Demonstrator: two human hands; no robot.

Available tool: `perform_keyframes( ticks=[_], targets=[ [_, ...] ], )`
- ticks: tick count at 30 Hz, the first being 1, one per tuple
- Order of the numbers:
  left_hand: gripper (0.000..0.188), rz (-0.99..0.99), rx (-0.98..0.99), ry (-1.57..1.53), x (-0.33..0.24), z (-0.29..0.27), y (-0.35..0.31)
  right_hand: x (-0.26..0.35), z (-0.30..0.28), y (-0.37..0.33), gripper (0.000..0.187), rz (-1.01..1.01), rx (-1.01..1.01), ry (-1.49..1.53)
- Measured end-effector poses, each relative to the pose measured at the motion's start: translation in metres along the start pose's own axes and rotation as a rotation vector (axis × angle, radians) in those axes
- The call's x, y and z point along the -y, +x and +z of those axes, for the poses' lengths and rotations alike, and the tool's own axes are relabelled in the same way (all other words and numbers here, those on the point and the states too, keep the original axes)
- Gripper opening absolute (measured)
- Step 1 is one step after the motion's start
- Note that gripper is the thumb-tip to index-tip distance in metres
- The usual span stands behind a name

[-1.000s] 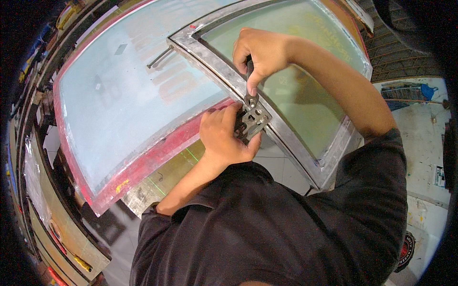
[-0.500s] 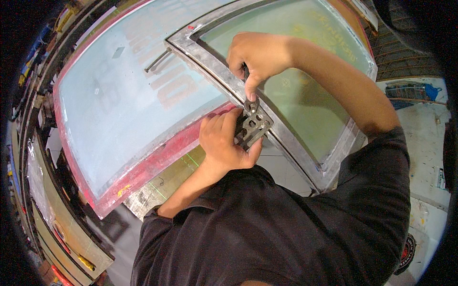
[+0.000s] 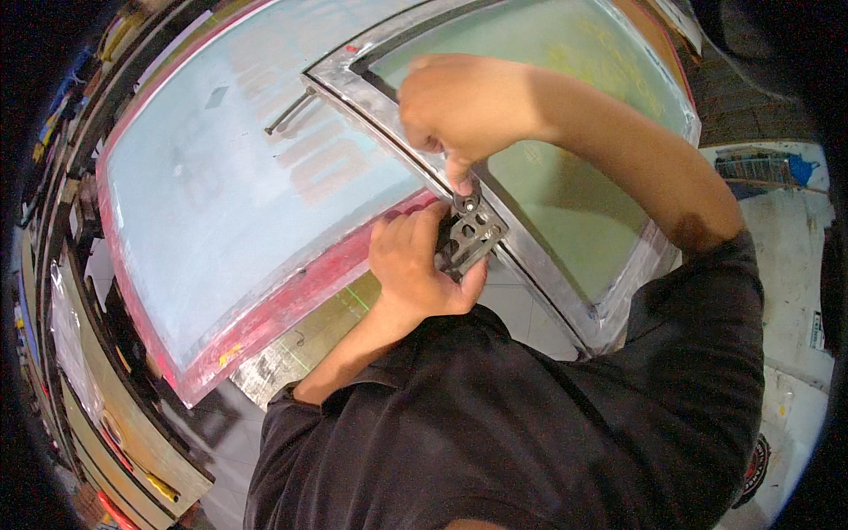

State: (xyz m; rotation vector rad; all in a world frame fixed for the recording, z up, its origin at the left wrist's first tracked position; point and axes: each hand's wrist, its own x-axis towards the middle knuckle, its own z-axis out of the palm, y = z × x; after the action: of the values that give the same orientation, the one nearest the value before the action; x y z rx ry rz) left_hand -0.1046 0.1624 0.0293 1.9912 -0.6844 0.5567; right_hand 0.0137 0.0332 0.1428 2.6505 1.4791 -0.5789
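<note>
Our right hand's (image 3: pixel 459 102) fingers are curled around a dark wrench (image 3: pixel 465 204), most of it hidden in the fist, with one digit pressed down near its ring end. That ring sits at the upper end of a perforated metal bracket (image 3: pixel 475 231), against the edge of a bare metal frame (image 3: pixel 552 276). Our left hand (image 3: pixel 408 256) clasps the bracket from the other side—fingers on the upper edge, thumb along the lower.

Around them, the frame surrounds a greenish pane (image 3: pixel 565 221), and a pale blue panel (image 3: pixel 221 194) with a scuffed red border spreads to the left, a thin rod (image 3: pixel 290 110) lying over it. Below we see light floor tiles (image 3: pixel 532 314); at far left a yellow-handled tool (image 3: pixel 162 488) rests on a board (image 3: pixel 181 468).

Our right forearm arches in from the right, elbow bent and wrist dropped; our left one rises diagonally, nearly straight, from the black shirt (image 3: pixel 495 415).
</note>
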Motion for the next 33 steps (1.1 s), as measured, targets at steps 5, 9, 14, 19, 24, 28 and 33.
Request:
perform_keyframes(
  ticks=[5, 9, 14, 19, 24, 28, 33],
  targets=[
    [0.052, 0.013, -0.013, 0.013, 0.000, -0.002, 0.002, 0.005, -0.008, 0.006, 0.037, 0.068, 0.096, 0.032],
    [0.052, 0.013, -0.020, -0.024, 0.001, 0.001, 0.001, -0.010, 0.001, 0.000, 0.040, 0.078, 0.142, 0.139],
    [0.052, 0.011, -0.028, -0.016, 0.000, -0.001, 0.002, -0.020, 0.011, -0.012, 0.042, -0.107, -0.053, 0.067],
    [0.052, 0.004, -0.014, -0.020, 0.001, -0.001, 0.001, -0.030, 0.023, -0.023, 0.043, -0.272, -0.364, -0.039],
    [0.052, -0.006, -0.003, -0.029, 0.002, 0.000, 0.001, -0.034, 0.034, -0.024, 0.056, -0.243, -0.378, 0.025],
    [0.052, 0.005, -0.001, -0.018, 0.002, -0.002, 0.002, -0.034, 0.035, -0.022, 0.062, -0.215, -0.401, 0.122],
    [0.051, 0.012, -0.011, -0.018, 0.001, -0.002, 0.003, -0.039, 0.040, -0.026, 0.064, -0.281, -0.386, 0.152]
  ],
)
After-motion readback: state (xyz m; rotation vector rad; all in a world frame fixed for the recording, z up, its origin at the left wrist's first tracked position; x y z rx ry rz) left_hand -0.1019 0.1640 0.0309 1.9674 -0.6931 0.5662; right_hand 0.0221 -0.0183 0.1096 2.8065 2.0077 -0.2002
